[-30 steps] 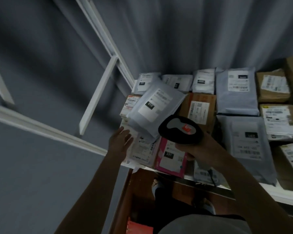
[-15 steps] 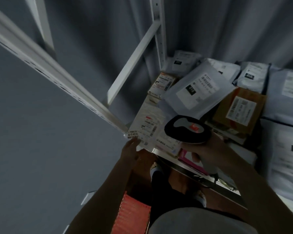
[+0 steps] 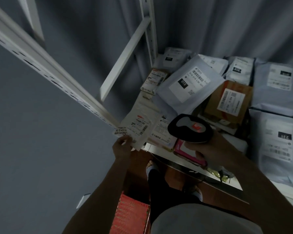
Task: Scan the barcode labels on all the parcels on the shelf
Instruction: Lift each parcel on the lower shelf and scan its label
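White steel uprights [image 3: 61, 78] of the shelf frame slant across the left of the view, blurred, their slots hard to read. Below them the left hand [image 3: 122, 149] pinches the near corner of a thin white parcel [image 3: 139, 125]; its fingers [image 3: 125, 141] are curled together on that corner, and the fingertips are hidden behind the wrapper. The parcel overhangs the shelf [image 3: 152, 147] edge, its barcode label facing up, the small print too smeared to read. Behind it a small carton [image 3: 155, 80] lies at the shelf's back corner, partly covered by a grey mailer [image 3: 189, 85] marked 010, which lies tilted on top of the pile. Just right of the held parcel hovers the black scanner [image 3: 189, 128], its head above another white label and its handle buried in the right hand [image 3: 210, 149], whose fingers wrap it. A pink parcel [image 3: 188, 152] shows only as a strip under that hand. Further right a brown box [image 3: 228, 102] sits half under the grey mailer. At the right edge, grey bags, one marked 231 [image 3: 277, 141], are cut off by the frame. Low down, a red crate [image 3: 132, 215] is half hidden by the left forearm.
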